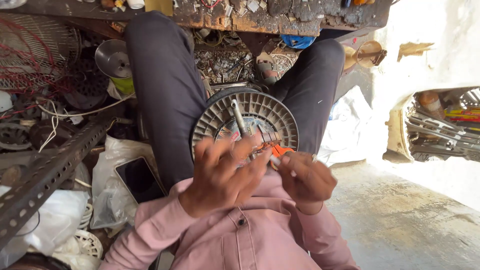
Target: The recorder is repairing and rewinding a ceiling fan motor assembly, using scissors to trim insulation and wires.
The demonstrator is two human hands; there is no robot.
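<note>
From the head camera, a round grey metal fan motor with a ribbed rim and a steel shaft (pixel 245 117) lies in the lap of a seated person, between two dark-trousered thighs. The left hand (pixel 222 172) hovers just below the motor's near edge, fingers spread and loosely curled over its face; the picture does not show that grip pinching anything. The right hand (pixel 306 177) sits just right of it, below the motor's lower right rim, its grip pressed together on a small white piece (pixel 275 161), beside orange wires (pixel 280 149) that run from the motor. Left of the motor, past the thigh, a dark flat phone (pixel 139 178) rests on clear plastic bags. Beyond the motor, a scorched, cluttered wooden desk (pixel 260 20) spans the top. Up and left of the motor stands a shiny metal funnel-shaped cup (pixel 112 57).
</note>
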